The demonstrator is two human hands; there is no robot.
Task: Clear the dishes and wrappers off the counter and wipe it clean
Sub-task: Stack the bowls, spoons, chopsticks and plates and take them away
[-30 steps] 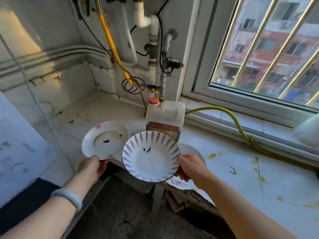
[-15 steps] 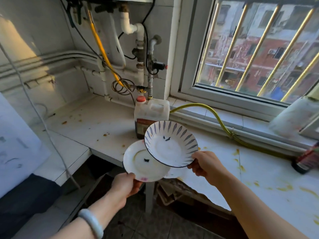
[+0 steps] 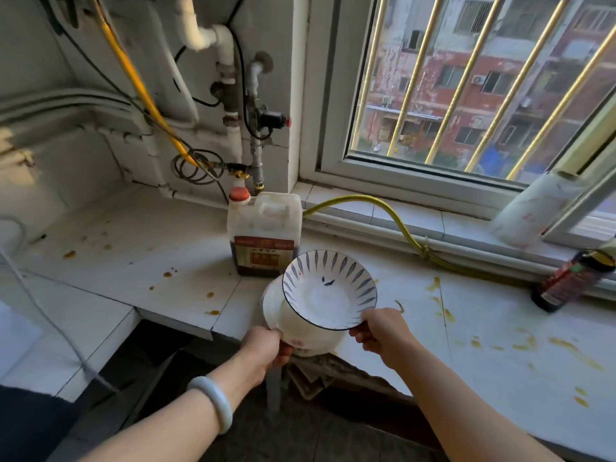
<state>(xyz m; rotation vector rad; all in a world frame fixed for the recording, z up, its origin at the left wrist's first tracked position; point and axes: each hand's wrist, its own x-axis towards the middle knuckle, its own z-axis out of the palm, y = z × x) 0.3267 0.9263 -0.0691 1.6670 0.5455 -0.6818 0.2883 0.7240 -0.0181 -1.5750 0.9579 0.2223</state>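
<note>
Gripping white plate (image 3: 274,311) edge with left hand (image 3: 266,350), right hand (image 3: 383,331) pinching striped plate (image 3: 330,291)

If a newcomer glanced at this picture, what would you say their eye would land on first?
Front and centre, the right hand grips a blue-patterned plate that overlaps a white plate gripped by the left hand. Just behind stands a red-capped jug of dark liquid, and orange stains spatter the white counter to the right.
</note>
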